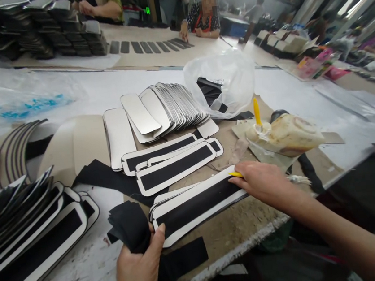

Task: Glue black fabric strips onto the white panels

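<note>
left hand (pixel 137 268): pinching black cloth (pixel 129 226) by the strip (pixel 195 205) | right hand (pixel 263 181): pinching yellow tool (pixel 235 174), pressing the strip's far end

The black strips (pixel 129 226) in the left hand (pixel 136 272) look like soft matt cloth. The long panel (pixel 195 205) under the right hand (pixel 263 181) has a matt black cloth middle and a pale smooth border. The fanned blanks (pixel 167 109) look smooth with a slight sheen. The bag (pixel 231 77) is thin glossy clear plastic. The bench (pixel 244 224) surface is rough and stained.
</note>
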Motion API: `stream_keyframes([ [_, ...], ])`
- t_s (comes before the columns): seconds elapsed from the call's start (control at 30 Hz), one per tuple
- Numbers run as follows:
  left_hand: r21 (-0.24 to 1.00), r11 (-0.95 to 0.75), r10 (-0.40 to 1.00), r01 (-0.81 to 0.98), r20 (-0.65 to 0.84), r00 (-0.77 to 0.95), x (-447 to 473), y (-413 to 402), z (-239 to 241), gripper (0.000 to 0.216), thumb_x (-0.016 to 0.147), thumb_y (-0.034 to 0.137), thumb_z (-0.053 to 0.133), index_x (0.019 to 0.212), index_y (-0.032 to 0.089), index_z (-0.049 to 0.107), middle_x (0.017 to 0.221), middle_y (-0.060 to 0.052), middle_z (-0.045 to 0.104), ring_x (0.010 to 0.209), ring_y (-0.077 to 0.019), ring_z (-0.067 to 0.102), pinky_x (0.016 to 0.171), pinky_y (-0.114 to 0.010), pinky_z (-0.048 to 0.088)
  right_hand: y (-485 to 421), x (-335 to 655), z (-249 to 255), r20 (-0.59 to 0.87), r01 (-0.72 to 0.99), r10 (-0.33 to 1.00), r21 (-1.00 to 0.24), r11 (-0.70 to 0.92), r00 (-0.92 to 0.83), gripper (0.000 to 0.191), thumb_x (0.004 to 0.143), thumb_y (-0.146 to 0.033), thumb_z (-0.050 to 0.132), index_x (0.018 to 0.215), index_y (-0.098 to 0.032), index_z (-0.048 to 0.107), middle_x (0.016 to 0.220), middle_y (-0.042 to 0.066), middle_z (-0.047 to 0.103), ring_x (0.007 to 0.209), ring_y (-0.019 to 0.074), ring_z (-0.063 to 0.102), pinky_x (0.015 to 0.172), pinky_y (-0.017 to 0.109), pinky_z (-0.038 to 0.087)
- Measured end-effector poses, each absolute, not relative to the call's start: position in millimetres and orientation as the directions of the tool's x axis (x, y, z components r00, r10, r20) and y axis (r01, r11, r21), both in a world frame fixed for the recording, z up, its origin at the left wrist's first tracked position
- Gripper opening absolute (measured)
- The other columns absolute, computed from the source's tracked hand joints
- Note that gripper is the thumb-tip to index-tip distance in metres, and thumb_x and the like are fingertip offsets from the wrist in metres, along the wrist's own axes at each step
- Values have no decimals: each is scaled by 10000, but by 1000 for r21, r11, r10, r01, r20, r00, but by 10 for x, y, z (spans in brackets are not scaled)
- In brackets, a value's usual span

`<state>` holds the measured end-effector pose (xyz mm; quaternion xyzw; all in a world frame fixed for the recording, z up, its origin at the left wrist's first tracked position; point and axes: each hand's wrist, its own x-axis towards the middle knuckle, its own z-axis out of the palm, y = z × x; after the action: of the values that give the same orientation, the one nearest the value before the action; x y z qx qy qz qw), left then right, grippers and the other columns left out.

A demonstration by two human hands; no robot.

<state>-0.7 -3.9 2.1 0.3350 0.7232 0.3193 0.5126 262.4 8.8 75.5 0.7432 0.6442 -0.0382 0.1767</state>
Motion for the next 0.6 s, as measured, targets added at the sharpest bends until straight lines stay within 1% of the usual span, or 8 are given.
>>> stream_keyframes([
  [0.17,794,566,819,220,-512,-260,-18,-32,18,416,580,479,729,834,163,637,773,-37,656,827,-273,600,781,-375,435,112,2662,707,-272,973,948,201,-111,164,262,862,-428,495,819,-203,620,845,79,700,807,250,656,594,290,383],
  [0.3,794,562,821,234,-500,-276,10,-19,89,409,561,473,745,812,168,639,771,-37,662,834,-273,603,769,-351,446,134,2695,644,-270,978,949,174,-119,164,251,863,-421,503,833,-199,615,848,88,703,810,260,659,608,301,401],
  [0.4,775,585,805,240,-519,-287,32,-10,148,420,543,480,753,801,169,642,752,-42,670,823,-278,616,756,-341,462,146,2710,613,-270,978,948,167,-128,170,243,859,-424,518,838,-198,604,857,84,701,811,269,660,608,306,407],
  [0.47,754,602,795,261,-538,-281,37,-6,171,438,518,480,765,806,172,646,772,-55,676,835,-291,621,750,-345,471,137,2716,607,-242,974,953,177,-142,183,247,846,-431,543,853,-189,589,865,90,692,809,274,658,594,306,406],
  [0.53,732,612,788,299,-535,-304,40,-10,183,441,512,479,767,811,179,647,803,-67,675,881,-315,612,786,-371,464,109,2734,603,-189,969,961,179,-168,202,258,828,-430,575,875,-177,569,866,95,681,812,276,653,582,304,404],
  [0.6,724,614,784,315,-515,-345,41,-31,187,397,539,472,755,795,193,635,819,-67,672,926,-330,600,839,-401,445,63,2778,588,-147,972,965,129,-198,217,251,829,-414,582,904,-176,550,866,84,673,807,266,650,584,301,407],
])
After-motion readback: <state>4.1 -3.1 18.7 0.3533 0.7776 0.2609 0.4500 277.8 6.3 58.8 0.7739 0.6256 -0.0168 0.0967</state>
